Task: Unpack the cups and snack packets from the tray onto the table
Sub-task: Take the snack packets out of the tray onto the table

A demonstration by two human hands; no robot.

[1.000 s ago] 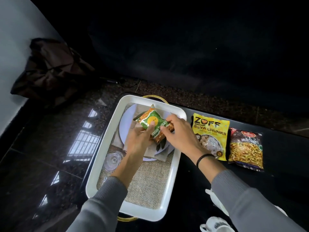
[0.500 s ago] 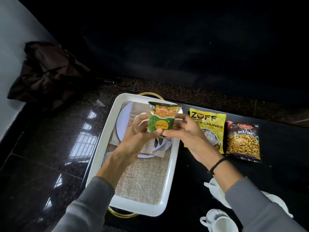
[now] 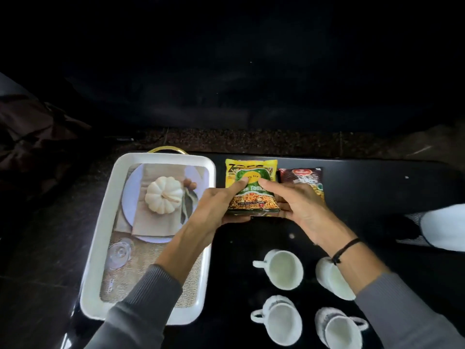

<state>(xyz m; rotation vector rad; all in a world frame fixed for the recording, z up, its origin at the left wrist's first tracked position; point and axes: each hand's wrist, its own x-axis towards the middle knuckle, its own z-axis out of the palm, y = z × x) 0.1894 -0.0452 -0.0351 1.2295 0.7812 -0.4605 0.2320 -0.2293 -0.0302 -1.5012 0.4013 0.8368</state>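
Black glossy table (image 3: 377, 187), viewed from the near edge.

Left end: white rectangular tray (image 3: 97, 250) with a gold handle, long axis running near to far. Inside, at the far end, a small white pumpkin (image 3: 163, 197) sits on a folded beige napkin (image 3: 153, 222) over a round white plate (image 3: 128, 197). A clear glass (image 3: 119, 253) lies on its side on the burlap mat (image 3: 125, 280) by the tray's left wall.

Left hand (image 3: 214, 210) reaches across the tray's right rim. It pinches the left side of the glossy green snack packet (image 3: 251, 195), thumb on the printed face, fingers underneath.

The green snack packet is off the tray, near the table's far edge, over the yellow snack packet (image 3: 251, 163). Whether they touch I cannot tell. Its long axis runs near to far, logo end toward the far edge, bottom seal toward the person.

Right hand (image 3: 299, 207), black band at the wrist, pinches the packet's right side the same way.

Just right of the yellow one lies a dark maroon snack packet (image 3: 302, 175), partly under the right hand.

Four white ceramic cups (image 3: 284, 269) stand two by two near the near edge.

Open room: bare table right of the maroon packet, plus the strip between packets and cups.
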